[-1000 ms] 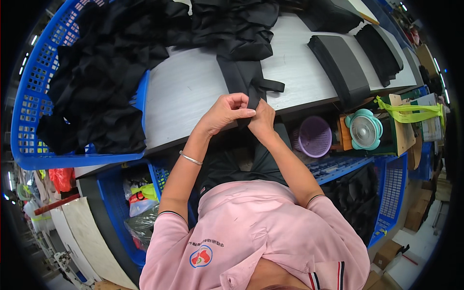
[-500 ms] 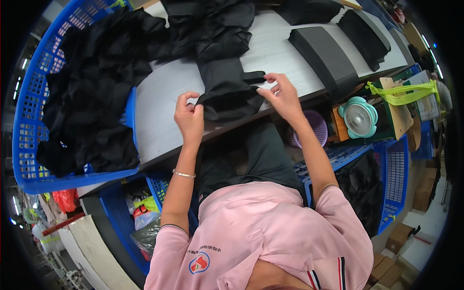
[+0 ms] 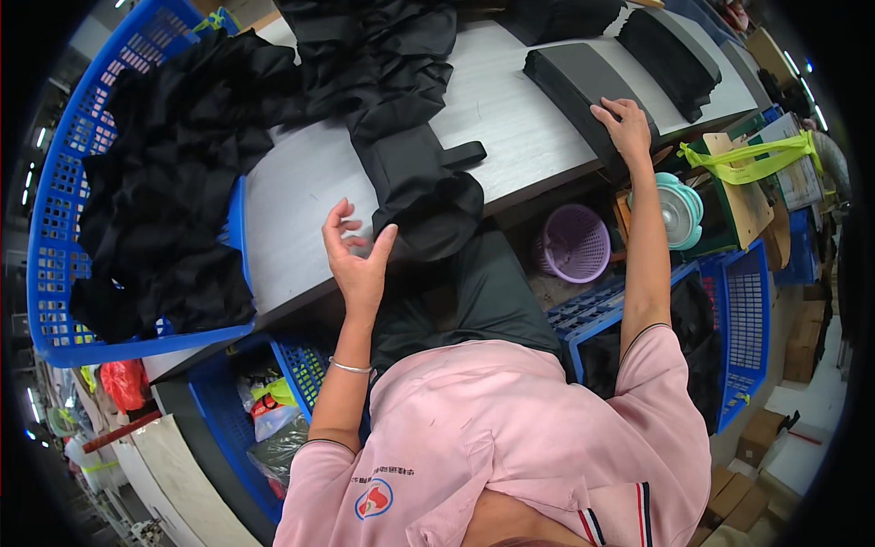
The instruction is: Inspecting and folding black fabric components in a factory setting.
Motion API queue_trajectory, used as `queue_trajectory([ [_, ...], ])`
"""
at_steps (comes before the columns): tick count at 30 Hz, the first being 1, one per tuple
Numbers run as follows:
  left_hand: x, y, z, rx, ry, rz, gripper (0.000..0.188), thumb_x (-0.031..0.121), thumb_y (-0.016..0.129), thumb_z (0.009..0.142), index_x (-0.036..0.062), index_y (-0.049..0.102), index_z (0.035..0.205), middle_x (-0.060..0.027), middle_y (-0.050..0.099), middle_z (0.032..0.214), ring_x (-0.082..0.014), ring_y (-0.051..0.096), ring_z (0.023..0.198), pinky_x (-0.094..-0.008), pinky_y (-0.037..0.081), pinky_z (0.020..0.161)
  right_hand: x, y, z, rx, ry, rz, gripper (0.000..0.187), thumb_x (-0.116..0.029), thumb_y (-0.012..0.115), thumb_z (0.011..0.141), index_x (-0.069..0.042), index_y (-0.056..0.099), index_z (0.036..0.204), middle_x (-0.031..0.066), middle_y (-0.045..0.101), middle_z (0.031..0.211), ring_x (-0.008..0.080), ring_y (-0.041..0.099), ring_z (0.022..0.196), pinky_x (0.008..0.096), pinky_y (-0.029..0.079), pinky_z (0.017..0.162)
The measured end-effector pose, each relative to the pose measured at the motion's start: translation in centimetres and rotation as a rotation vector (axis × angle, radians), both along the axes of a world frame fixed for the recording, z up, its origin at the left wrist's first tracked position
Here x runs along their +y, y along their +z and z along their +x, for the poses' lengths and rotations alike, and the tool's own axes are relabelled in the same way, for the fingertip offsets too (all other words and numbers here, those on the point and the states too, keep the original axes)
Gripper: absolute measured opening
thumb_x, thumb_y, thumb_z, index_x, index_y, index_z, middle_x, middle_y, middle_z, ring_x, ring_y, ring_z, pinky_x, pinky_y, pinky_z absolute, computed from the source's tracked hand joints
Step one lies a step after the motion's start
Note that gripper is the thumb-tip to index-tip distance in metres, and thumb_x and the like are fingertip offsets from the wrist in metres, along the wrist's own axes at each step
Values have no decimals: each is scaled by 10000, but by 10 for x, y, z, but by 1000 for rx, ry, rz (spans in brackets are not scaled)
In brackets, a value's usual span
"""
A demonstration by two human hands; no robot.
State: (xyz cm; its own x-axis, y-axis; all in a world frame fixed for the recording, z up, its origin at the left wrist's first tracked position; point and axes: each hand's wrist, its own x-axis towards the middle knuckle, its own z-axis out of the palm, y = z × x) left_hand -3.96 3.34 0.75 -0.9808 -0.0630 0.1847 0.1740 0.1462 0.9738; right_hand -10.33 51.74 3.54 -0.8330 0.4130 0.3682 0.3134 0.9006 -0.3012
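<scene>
clock hours run from the middle of the view. the black cloth piece point(image 3: 415, 173) lies at 12, drooping over the near edge of the counter point(image 3: 292, 210), a loop strap point(image 3: 467, 153) jutting from it toward 3. the left hand point(image 3: 359, 269), near 9, has a wide, bare grip just beside the cloth. the right hand point(image 3: 629, 132), at 2, rests its fingers on a black stack point(image 3: 574, 82); whether that grip pinches a sheet i cannot tell. by my judgement this piece is partly handled: strap out, cloth not yet flat, while the squared stack looks largely unused.
</scene>
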Motion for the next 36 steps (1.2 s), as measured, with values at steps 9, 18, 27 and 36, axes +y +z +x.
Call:
queue_trajectory([
  [9,41,30,34,172,-309,163,395,38,674,902,9,585,1286,-75,572,1273,-140,581,1071,-266,499,874,-27,16,-2,-9,-10,0,310,-359,644,924,-98,761,1044,83,664,1142,307,628,1034,435,498,925],
  [18,84,21,48,-274,-750,796,890,593,621,910,54,310,1546,-108,435,1509,-242,385,1413,-412,377,1130,-248,42,153,520,452,313,122,-68,705,856,-25,691,969,156,693,1131,298,687,888,379,543,754],
  [27,53,16,55,-346,-737,941,981,624,826,688,47,469,1397,-81,542,1379,-211,509,1297,-376,409,1101,-274,44,211,85,680,-898,153,-118,614,983,26,662,1008,116,719,1024,219,683,829,291,531,774],
  [36,51,25,67,-560,-527,936,433,169,729,897,-24,585,1257,-175,676,1179,-289,644,1141,-419,496,1033,-282,19,214,267,418,-204,458,-228,743,884,-53,585,1277,143,673,1026,330,659,912,382,525,813],
])
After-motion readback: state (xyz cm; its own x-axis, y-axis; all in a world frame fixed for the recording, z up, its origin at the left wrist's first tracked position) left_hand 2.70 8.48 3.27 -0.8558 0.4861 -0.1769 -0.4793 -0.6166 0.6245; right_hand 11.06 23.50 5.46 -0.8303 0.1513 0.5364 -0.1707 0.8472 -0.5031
